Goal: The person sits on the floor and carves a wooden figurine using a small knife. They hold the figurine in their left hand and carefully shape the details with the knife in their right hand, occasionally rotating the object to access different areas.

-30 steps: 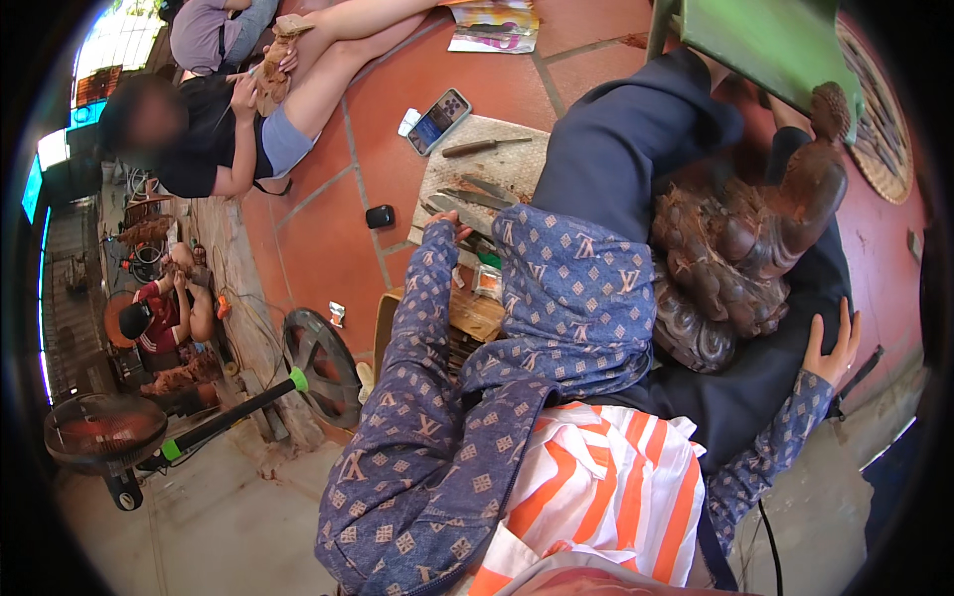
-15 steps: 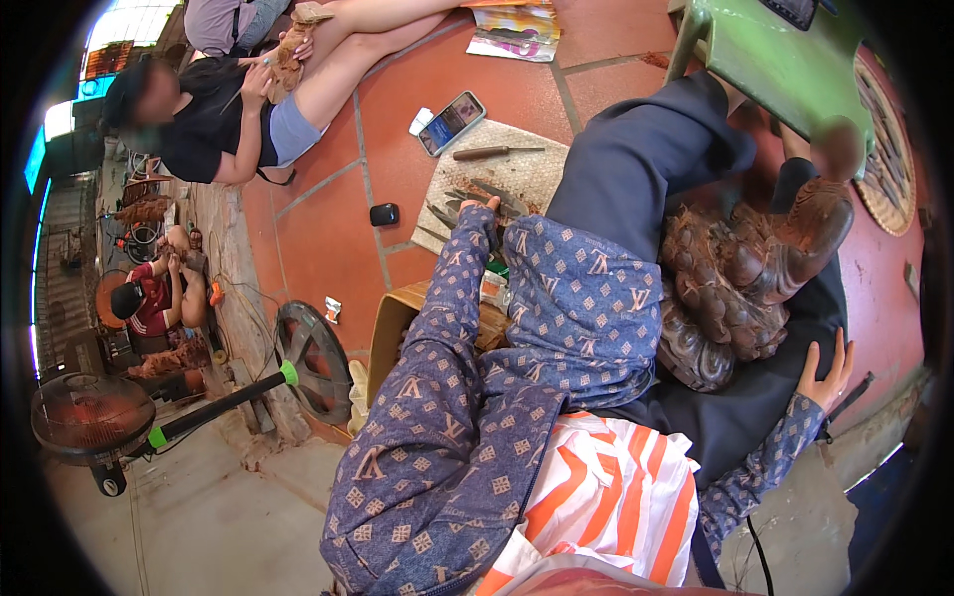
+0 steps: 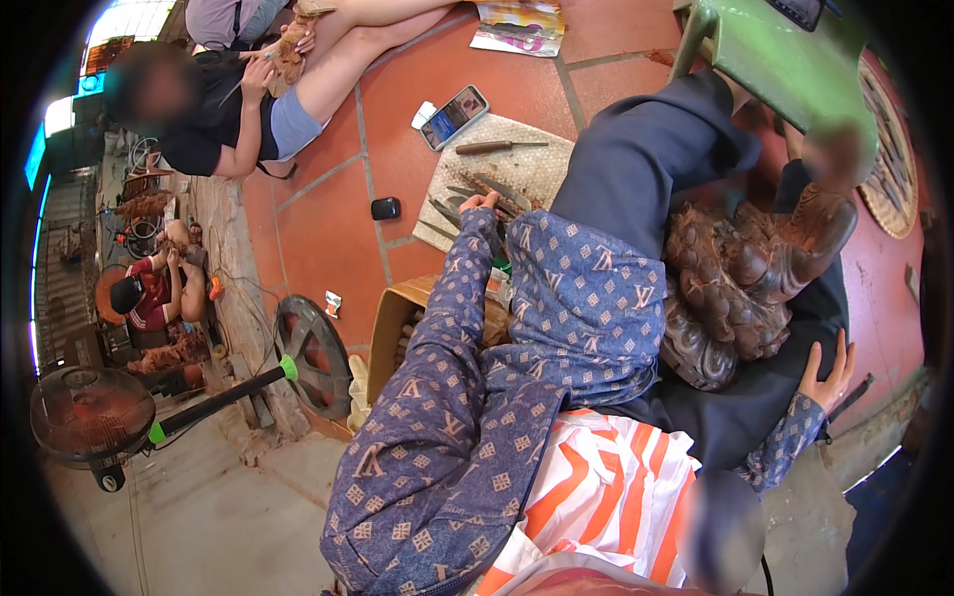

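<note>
My left hand (image 3: 481, 202) reaches down to a pale mat (image 3: 512, 139) on the floor, among several dark narrow carving blades (image 3: 512, 189). Its fingers look drawn together at the blades; which one they hold, if any, is too small to tell. On the mat's far side lies a wooden-handled carving tool (image 3: 497, 147). My right hand (image 3: 827, 375) rests with spread fingers on my dark trouser leg, holding nothing. Between my legs, tilted, sits a large dark brown wood carving (image 3: 730, 278) with rounded, lumpy forms and a smoother part at its upper right.
A phone (image 3: 454, 117) and a small black case (image 3: 386, 209) lie on the red tiles. Beside my left arm stands a box (image 3: 393, 318). A fan (image 3: 94, 417) lies at the left. A green plastic chair (image 3: 785, 70) and woven tray (image 3: 889, 149) are far right. Other people sit at far left.
My left hand shifts very slightly at the blades, its fingers now closer together. The right hand stays on the leg. The whole view has moved a little.
</note>
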`<state>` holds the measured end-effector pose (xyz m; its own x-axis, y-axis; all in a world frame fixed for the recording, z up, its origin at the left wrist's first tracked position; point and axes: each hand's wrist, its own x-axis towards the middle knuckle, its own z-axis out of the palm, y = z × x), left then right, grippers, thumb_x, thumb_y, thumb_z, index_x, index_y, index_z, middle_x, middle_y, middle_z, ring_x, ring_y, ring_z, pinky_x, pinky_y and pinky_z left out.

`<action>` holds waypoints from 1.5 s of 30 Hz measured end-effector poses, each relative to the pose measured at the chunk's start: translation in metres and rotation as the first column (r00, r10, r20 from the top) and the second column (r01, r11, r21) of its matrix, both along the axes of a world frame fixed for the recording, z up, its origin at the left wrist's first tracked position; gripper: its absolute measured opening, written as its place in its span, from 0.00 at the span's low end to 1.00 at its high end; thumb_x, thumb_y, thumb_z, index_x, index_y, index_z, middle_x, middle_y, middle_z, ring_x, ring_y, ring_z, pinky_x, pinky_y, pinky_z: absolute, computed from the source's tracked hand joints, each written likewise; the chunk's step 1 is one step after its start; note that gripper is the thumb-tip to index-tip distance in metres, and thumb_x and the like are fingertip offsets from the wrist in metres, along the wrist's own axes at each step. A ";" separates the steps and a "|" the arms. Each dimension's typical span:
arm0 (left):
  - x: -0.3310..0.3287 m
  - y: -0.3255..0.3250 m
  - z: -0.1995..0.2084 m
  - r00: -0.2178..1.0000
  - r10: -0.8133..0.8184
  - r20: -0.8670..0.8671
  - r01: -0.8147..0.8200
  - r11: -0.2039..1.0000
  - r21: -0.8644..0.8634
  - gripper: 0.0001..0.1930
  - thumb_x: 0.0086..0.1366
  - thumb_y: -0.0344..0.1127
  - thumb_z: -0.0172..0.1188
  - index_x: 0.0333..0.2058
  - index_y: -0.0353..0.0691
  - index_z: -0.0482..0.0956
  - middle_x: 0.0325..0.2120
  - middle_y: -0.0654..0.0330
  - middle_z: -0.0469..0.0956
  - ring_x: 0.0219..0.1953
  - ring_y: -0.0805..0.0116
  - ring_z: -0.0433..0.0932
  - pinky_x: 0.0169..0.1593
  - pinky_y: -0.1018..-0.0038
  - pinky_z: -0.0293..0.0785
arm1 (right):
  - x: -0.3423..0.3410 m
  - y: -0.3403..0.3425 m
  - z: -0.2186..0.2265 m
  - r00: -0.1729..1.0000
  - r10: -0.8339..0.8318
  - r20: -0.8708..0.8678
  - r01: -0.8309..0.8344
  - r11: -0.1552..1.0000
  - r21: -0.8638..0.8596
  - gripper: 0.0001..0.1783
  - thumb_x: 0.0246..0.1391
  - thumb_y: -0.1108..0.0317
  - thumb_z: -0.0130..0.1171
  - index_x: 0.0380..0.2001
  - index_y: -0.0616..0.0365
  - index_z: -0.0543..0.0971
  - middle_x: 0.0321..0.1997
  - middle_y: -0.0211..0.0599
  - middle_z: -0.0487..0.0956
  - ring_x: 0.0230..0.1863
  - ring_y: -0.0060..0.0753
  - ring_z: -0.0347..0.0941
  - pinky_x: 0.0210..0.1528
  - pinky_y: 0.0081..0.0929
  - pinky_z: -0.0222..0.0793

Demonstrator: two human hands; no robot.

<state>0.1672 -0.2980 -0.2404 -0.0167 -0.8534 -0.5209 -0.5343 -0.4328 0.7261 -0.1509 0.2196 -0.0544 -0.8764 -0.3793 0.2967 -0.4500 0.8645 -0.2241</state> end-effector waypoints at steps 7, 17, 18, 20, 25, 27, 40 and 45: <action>0.002 0.005 0.002 0.965 0.164 -0.204 -0.171 0.985 -0.021 0.13 0.61 0.39 0.61 0.24 0.33 0.77 0.16 0.57 0.75 0.16 0.74 0.72 0.20 0.74 0.72 | 0.000 0.001 0.000 1.000 -0.015 0.007 0.015 1.000 -0.014 0.25 0.53 0.57 0.61 0.55 0.45 0.74 0.62 0.47 0.65 0.61 0.47 0.62 0.62 0.42 0.57; -0.066 0.000 0.150 0.661 -0.220 -0.717 -0.177 0.883 -0.434 0.11 0.65 0.36 0.57 0.24 0.39 0.73 0.18 0.61 0.74 0.18 0.74 0.72 0.21 0.77 0.71 | 0.008 0.000 -0.009 1.000 0.000 -0.019 -0.002 0.995 -0.097 0.24 0.52 0.59 0.61 0.54 0.47 0.75 0.62 0.48 0.64 0.61 0.49 0.62 0.61 0.43 0.56; -0.076 0.007 0.167 0.626 -0.283 -0.726 -0.132 0.880 -0.457 0.11 0.65 0.36 0.57 0.24 0.39 0.73 0.18 0.61 0.74 0.17 0.74 0.72 0.22 0.77 0.71 | 0.009 -0.001 -0.010 1.000 -0.003 -0.023 0.000 0.994 -0.113 0.24 0.52 0.59 0.61 0.54 0.47 0.75 0.63 0.48 0.64 0.61 0.49 0.62 0.61 0.43 0.57; -0.102 0.028 0.196 0.534 -0.395 -0.747 -0.034 0.873 -0.486 0.11 0.64 0.36 0.57 0.24 0.39 0.72 0.18 0.61 0.74 0.17 0.73 0.72 0.22 0.77 0.71 | 0.014 -0.008 -0.005 0.997 -0.003 -0.078 -0.010 0.987 -0.161 0.23 0.52 0.64 0.62 0.52 0.52 0.75 0.58 0.48 0.69 0.59 0.49 0.64 0.60 0.41 0.58; -0.142 0.097 0.239 0.530 -0.536 -0.657 0.304 0.843 -0.443 0.15 0.64 0.38 0.56 0.20 0.39 0.69 0.17 0.59 0.74 0.15 0.72 0.71 0.20 0.78 0.66 | 0.034 -0.045 0.018 0.996 0.019 -0.083 -0.060 0.842 -0.535 0.22 0.48 0.77 0.62 0.49 0.63 0.75 0.50 0.46 0.75 0.49 0.45 0.72 0.54 0.34 0.66; -0.162 0.143 0.253 0.550 -0.425 -0.719 0.449 0.876 -0.174 0.11 0.61 0.36 0.57 0.21 0.39 0.74 0.15 0.62 0.75 0.13 0.76 0.69 0.18 0.80 0.64 | 0.042 -0.058 0.028 0.982 0.103 -0.158 -0.174 0.818 -0.548 0.23 0.45 0.79 0.63 0.48 0.64 0.75 0.48 0.46 0.75 0.45 0.43 0.73 0.49 0.33 0.69; -0.200 0.275 0.259 0.154 -0.682 -0.715 0.988 0.120 0.098 0.15 0.68 0.41 0.51 0.25 0.38 0.74 0.15 0.64 0.74 0.13 0.81 0.70 0.17 0.84 0.64 | 0.062 -0.090 0.061 0.892 0.399 -0.212 -0.449 0.732 -0.512 0.23 0.30 0.79 0.64 0.38 0.60 0.81 0.34 0.37 0.72 0.28 0.33 0.73 0.27 0.25 0.72; -0.205 0.263 0.278 0.065 -0.739 -0.670 0.982 0.165 -0.088 0.14 0.69 0.40 0.46 0.32 0.36 0.75 0.20 0.64 0.75 0.17 0.83 0.69 0.22 0.85 0.66 | 0.062 -0.088 0.058 0.961 0.251 -0.115 -0.255 0.649 -0.716 0.08 0.48 0.80 0.60 0.34 0.63 0.79 0.33 0.43 0.73 0.31 0.39 0.73 0.33 0.24 0.70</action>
